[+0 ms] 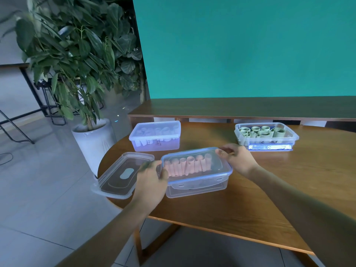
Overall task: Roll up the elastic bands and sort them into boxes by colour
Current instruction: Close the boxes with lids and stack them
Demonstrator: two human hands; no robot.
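1. The box with pink rolls [196,176] sits near the front of the counter [269,189], a bit left of the middle. Its lid [194,164] lies on top, tilted, not snapped down yet I think.
2. The left hand [152,180] has its grip curled round the lid's left end. The right hand [237,158] pinches the lid's far right corner.
3. If the lid goes down crooked, one side may pop up, or a tall pink roll [185,166] may get squashed.
4. A hard push could slide the box into the spare lid [123,175] just left, which hangs over the counter edge and could fall.
5. The box's long side runs left to right. The pink rolls lie across it, pointing near to far.
6. The green rolls box [266,134] at far right is open.
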